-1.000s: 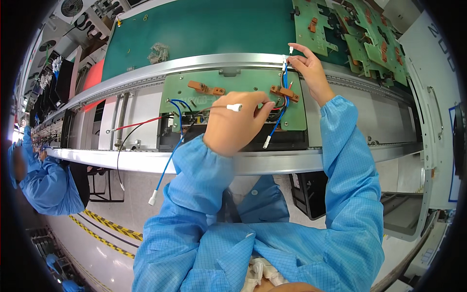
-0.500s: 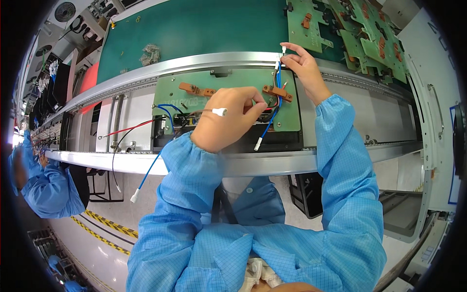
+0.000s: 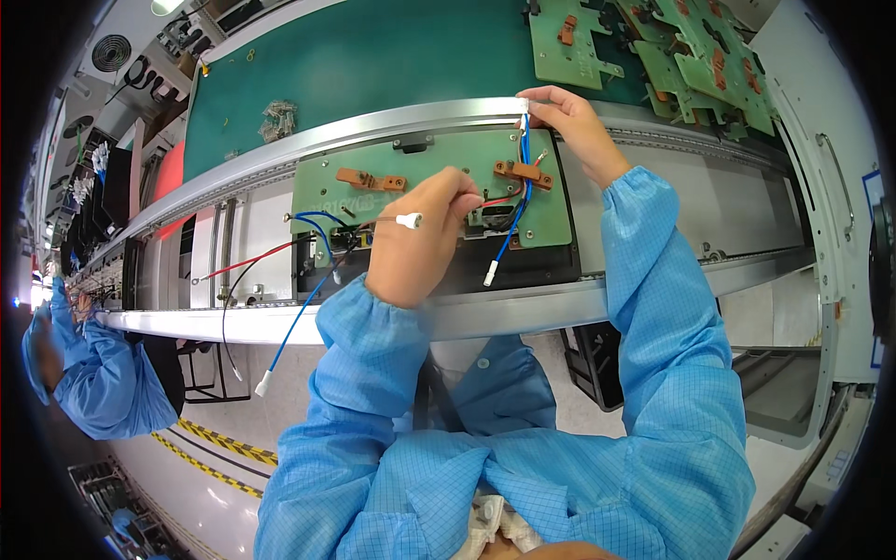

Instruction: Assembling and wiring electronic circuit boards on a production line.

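My left hand is over the middle of a green fixture board, thumb and index finger pinched together. A red wire runs close to its fingertips; whether they hold it is hidden. Across the back of this hand lies a brown wire ending in a white connector. At the board's far right corner, my right hand pinches a white connector atop upright blue and dark wires. These wires pass a brown clamp block; one blue wire ends in a white connector at the board's near edge.
Metal rails run along the bench. Blue, red and black leads hang over the near rail at left, one with a white connector. Beyond, a green mat bears a small bag and several boards. A co-worker stands at left.
My right fingers have closed together around the white connector at the wire tops. My left hand has drawn slightly left, away from the right clamp block. The whole view has shifted a little.
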